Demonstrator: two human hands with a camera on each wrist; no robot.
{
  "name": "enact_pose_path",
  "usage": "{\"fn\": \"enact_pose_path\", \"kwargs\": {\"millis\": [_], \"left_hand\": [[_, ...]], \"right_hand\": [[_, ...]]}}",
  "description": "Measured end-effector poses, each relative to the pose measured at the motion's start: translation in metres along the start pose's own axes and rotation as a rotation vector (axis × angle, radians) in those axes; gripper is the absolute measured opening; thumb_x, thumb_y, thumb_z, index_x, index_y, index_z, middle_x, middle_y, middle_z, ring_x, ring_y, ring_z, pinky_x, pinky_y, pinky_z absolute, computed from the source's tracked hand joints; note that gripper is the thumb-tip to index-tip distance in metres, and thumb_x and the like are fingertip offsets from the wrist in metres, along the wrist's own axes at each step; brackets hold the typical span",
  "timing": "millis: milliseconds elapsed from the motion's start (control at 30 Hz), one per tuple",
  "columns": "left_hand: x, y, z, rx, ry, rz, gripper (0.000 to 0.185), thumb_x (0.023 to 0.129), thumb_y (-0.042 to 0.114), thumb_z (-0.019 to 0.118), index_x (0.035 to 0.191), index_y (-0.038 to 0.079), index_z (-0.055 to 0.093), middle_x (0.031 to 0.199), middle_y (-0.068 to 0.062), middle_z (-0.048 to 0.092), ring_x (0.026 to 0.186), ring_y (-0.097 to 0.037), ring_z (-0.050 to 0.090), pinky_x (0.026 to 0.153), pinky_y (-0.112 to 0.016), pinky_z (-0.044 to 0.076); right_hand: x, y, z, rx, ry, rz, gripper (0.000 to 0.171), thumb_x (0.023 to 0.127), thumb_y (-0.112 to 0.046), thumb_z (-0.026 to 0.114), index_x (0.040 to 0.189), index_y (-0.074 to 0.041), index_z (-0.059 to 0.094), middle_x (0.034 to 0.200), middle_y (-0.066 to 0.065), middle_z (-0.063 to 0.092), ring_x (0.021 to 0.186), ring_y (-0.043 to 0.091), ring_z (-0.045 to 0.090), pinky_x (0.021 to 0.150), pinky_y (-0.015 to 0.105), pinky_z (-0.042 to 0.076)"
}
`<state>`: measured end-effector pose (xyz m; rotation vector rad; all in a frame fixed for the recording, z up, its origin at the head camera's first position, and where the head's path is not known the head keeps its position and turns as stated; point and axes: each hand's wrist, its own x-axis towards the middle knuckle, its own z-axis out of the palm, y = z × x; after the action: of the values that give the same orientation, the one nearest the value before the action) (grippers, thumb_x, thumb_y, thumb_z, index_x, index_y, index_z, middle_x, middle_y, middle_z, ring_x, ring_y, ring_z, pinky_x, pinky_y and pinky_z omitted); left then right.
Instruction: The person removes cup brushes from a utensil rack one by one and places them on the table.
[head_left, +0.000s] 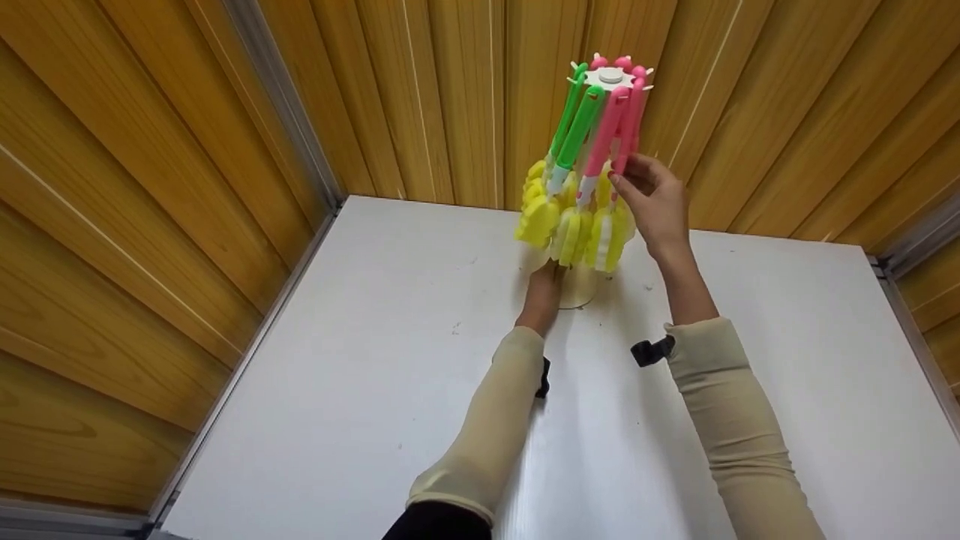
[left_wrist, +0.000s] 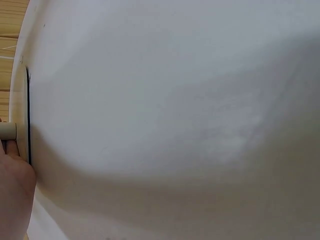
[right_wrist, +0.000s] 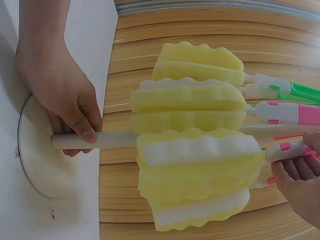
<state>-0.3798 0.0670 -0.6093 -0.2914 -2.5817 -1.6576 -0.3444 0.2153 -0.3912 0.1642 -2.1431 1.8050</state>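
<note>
A stand with a round cream base [right_wrist: 37, 155] and a thin post [right_wrist: 115, 139] rises from the table. At its top a white hook ring [head_left: 610, 78] carries several sponge brushes with yellow-and-white heads, some with green handles [head_left: 579, 133], others pink. My left hand [right_wrist: 62, 82] grips the post just above the base. My right hand [head_left: 661, 214] pinches the lower handle of a pink-handled sponge brush [right_wrist: 200, 152] on the stand's right side; that brush still hangs among the others. In the left wrist view only part of the left hand [left_wrist: 17, 185] shows, beside the base.
The stand is near the back edge of a white table [head_left: 360, 360]. Wood-patterned panels [head_left: 427, 97] rise behind and to the left, with a metal rail [head_left: 289, 97] at the left corner. Small dark marks dot the tabletop.
</note>
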Motion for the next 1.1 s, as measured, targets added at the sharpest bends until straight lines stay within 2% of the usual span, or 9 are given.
{"fn": "enact_pose_path", "kwargs": {"millis": [167,300,467,667,867,1100], "left_hand": [[-0.001,0.001,0.002,-0.031,0.001,-0.006,0.04,0.112,0.035,0.039,0.145,0.018,0.055,0.141,0.004,0.06,0.133,-0.009,0.051,0.111,-0.028,0.04],[-0.002,0.003,0.002,-0.037,-0.004,-0.01,0.042,0.111,0.037,0.038,0.148,0.021,0.053,0.144,0.007,0.058,0.135,-0.008,0.05,0.112,-0.027,0.039],[-0.004,0.004,0.002,-0.042,-0.003,-0.008,0.044,0.111,0.035,0.039,0.152,0.024,0.047,0.149,0.009,0.053,0.138,-0.006,0.046,0.114,-0.025,0.036],[-0.003,0.003,0.001,-0.025,0.009,0.018,0.042,0.112,0.029,0.04,0.151,0.019,0.05,0.147,0.004,0.056,0.137,-0.008,0.048,0.112,-0.025,0.037],[-0.001,0.003,0.001,-0.074,-0.009,-0.015,0.043,0.111,0.029,0.041,0.153,0.019,0.047,0.15,0.003,0.053,0.14,-0.009,0.044,0.113,-0.025,0.036],[0.0,0.002,0.0,-0.057,-0.014,-0.022,0.045,0.111,0.033,0.041,0.155,0.023,0.043,0.153,0.007,0.048,0.142,-0.007,0.041,0.115,-0.025,0.034]], "right_hand": [[0.0,0.005,-0.001,0.06,0.027,-0.036,0.042,0.095,-0.019,0.074,0.133,-0.003,0.064,0.126,0.014,0.065,0.113,0.023,0.062,0.097,0.025,0.051],[-0.001,0.007,-0.001,0.06,0.059,-0.068,0.039,0.095,-0.016,0.074,0.13,-0.001,0.066,0.122,0.015,0.067,0.11,0.022,0.064,0.094,0.024,0.053],[-0.001,0.006,0.0,0.014,0.07,-0.074,0.038,0.095,-0.019,0.073,0.129,-0.004,0.068,0.122,0.014,0.069,0.109,0.02,0.065,0.095,0.025,0.053],[-0.001,0.001,-0.001,-0.036,0.083,-0.059,0.04,0.095,-0.022,0.073,0.132,-0.007,0.068,0.125,0.012,0.069,0.112,0.021,0.065,0.097,0.026,0.053],[-0.001,-0.005,-0.004,-0.089,0.081,-0.081,0.04,0.096,-0.022,0.072,0.133,-0.009,0.067,0.126,0.012,0.069,0.113,0.021,0.065,0.098,0.027,0.052],[-0.002,-0.005,-0.01,-0.114,0.087,-0.089,0.041,0.096,-0.023,0.072,0.134,-0.009,0.067,0.125,0.012,0.07,0.112,0.019,0.066,0.096,0.025,0.053]]}}
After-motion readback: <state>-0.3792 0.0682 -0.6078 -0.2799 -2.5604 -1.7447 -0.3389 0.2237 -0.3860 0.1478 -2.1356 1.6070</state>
